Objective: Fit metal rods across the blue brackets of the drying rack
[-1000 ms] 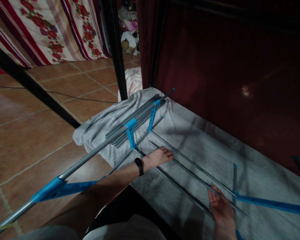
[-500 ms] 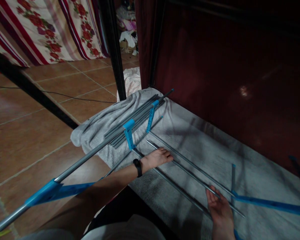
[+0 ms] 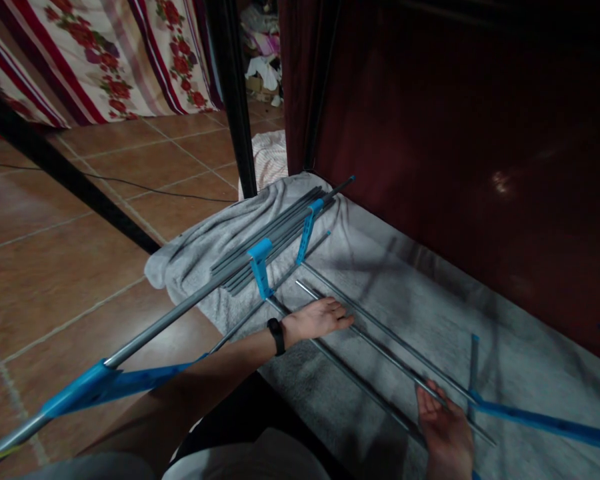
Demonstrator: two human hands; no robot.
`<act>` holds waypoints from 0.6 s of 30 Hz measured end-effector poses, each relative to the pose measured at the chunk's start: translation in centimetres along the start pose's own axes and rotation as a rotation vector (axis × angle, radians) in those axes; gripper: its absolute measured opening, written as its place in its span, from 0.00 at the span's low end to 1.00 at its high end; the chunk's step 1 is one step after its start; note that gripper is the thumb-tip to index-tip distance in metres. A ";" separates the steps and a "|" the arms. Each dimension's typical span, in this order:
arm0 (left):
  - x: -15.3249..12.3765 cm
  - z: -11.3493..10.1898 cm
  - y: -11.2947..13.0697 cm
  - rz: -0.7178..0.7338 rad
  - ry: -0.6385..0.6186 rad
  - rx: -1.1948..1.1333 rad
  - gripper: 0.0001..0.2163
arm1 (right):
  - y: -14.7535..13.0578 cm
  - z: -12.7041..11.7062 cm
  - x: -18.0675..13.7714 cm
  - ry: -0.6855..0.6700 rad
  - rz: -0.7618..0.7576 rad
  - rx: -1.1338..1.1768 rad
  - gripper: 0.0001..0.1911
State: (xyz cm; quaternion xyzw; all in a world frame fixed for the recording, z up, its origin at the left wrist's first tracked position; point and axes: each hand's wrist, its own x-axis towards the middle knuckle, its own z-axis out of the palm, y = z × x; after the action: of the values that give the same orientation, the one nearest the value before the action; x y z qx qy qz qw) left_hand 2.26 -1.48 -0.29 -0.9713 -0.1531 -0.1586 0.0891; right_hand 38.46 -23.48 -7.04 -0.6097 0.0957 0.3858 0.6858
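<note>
Head view: loose rod (image 3: 385, 354) runs diagonally between the frame's near rail (image 3: 360, 381) and far rail (image 3: 390, 333), both hands on it. Left hand (image 3: 317, 319) palm down near the rod's upper-left end, fingers bent over it and gripping; underside of the grip hidden. Black wristband (image 3: 276, 335) on that wrist. Right hand (image 3: 445, 427) palm up near the lower-right end, fingers part-bent against the rod; can't tell if they're closed on it. Rod's ends stick out past both hands. Blue bracket (image 3: 261, 265) at the left end of the near rail, second bracket (image 3: 307, 233) at the left end of the far one. Blue bar (image 3: 545, 421) comes off the far rail's right end. Thicker tube (image 3: 160, 320) runs up from lower left through a blue joint (image 3: 83, 388) to the first bracket. Bundle of grey rods (image 3: 240, 250) lies on the grey blanket (image 3: 405, 287), beyond the brackets. Dark red panel (image 3: 440, 167) stands behind the blanket; tiled floor (image 3: 105, 260) to the left.
</note>
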 end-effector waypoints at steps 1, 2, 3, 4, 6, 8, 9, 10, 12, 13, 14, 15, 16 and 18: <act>0.0 0.0 0.0 0.002 -0.003 -0.001 0.14 | 0.0 0.0 0.0 0.005 -0.003 -0.009 0.05; 0.1 -0.1 0.0 0.004 -0.007 -0.004 0.13 | 0.0 0.1 0.0 0.016 -0.002 -0.016 0.04; 0.1 -0.2 0.0 0.003 -0.008 -0.006 0.12 | 0.1 0.1 0.0 0.025 0.003 -0.021 0.04; 0.2 -0.4 0.0 0.002 -0.010 -0.007 0.12 | 0.1 0.1 0.0 0.033 0.012 -0.024 0.04; 0.2 -0.6 0.0 0.003 -0.015 -0.013 0.10 | 0.1 0.0 0.1 0.038 0.027 -0.020 0.04; 0.3 -0.6 0.1 0.007 -0.026 -0.026 0.09 | 0.2 -0.2 0.4 0.024 0.034 -0.010 0.04; 0.3 -0.6 0.1 0.005 -0.033 -0.033 0.08 | 0.2 -0.3 0.5 0.015 0.035 -0.013 0.05; 0.3 -0.6 0.1 -0.002 -0.040 -0.038 0.08 | 0.3 -0.4 0.7 0.008 0.028 -0.024 0.06; 0.3 -0.3 0.1 -0.019 -0.052 -0.052 0.08 | 0.3 -0.5 0.8 -0.012 0.014 -0.055 0.08; 0.3 -0.2 0.1 -0.027 -0.059 -0.062 0.07 | 0.3 -0.4 0.8 -0.021 0.005 -0.066 0.09; 0.3 -0.1 0.1 -0.033 -0.065 -0.074 0.07 | 0.3 -0.3 0.7 -0.027 -0.002 -0.067 0.09; 0.3 0.0 0.1 -0.036 -0.071 -0.089 0.07 | 0.2 -0.2 0.6 -0.031 -0.001 -0.063 0.09; 0.3 0.1 0.1 -0.036 -0.077 -0.106 0.07 | 0.2 -0.1 0.5 -0.031 0.004 -0.052 0.09; 0.3 0.2 0.0 -0.040 -0.087 -0.139 0.07 | 0.0 0.2 0.1 -0.020 0.019 -0.033 0.10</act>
State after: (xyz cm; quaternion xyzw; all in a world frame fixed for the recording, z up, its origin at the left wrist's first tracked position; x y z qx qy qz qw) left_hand 2.63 -1.36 -0.42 -0.9779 -0.1648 -0.1283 0.0116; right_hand 38.46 -23.22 -7.07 -0.6160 0.0881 0.3999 0.6729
